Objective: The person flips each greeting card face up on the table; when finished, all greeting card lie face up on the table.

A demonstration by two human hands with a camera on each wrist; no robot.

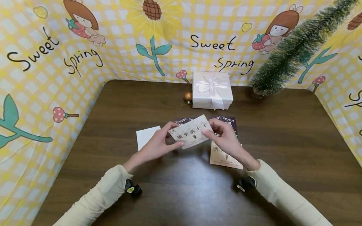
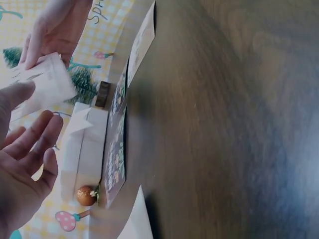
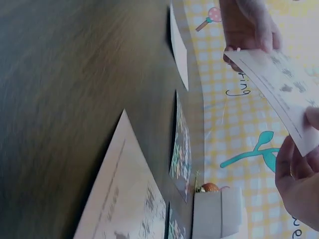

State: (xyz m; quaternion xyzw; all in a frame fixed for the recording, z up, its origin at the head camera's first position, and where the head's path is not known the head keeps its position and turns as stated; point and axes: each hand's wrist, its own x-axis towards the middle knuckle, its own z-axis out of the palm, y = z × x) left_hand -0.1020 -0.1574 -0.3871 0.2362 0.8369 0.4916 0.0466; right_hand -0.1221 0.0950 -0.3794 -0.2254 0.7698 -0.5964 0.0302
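A cream greeting card (image 1: pixel 193 133) with a row of dark Chinese characters is held up over the table, tilted, its right end higher in the head view. My left hand (image 1: pixel 156 142) pinches its left end, thumb at the lower edge and fingers behind. At the other end my right hand (image 1: pixel 226 136) grips it, thumb (image 3: pixel 313 117) on the printed face. Partly under the right hand lies a similar cream card (image 1: pixel 226 161). Two dark printed cards (image 2: pixel 115 154) lie behind the held card, mostly covered in the head view. A white card (image 1: pixel 145 135) sits beside my left hand.
A white gift box (image 1: pixel 212 91) with a ribbon bow stands at the back of the brown table (image 1: pixel 135 103). Left of it is an orange ornament ball (image 1: pixel 188 96). A small frosted tree (image 1: pixel 291 56) leans at the back right. Patterned yellow cloth (image 1: pixel 175 56) hangs around the table.
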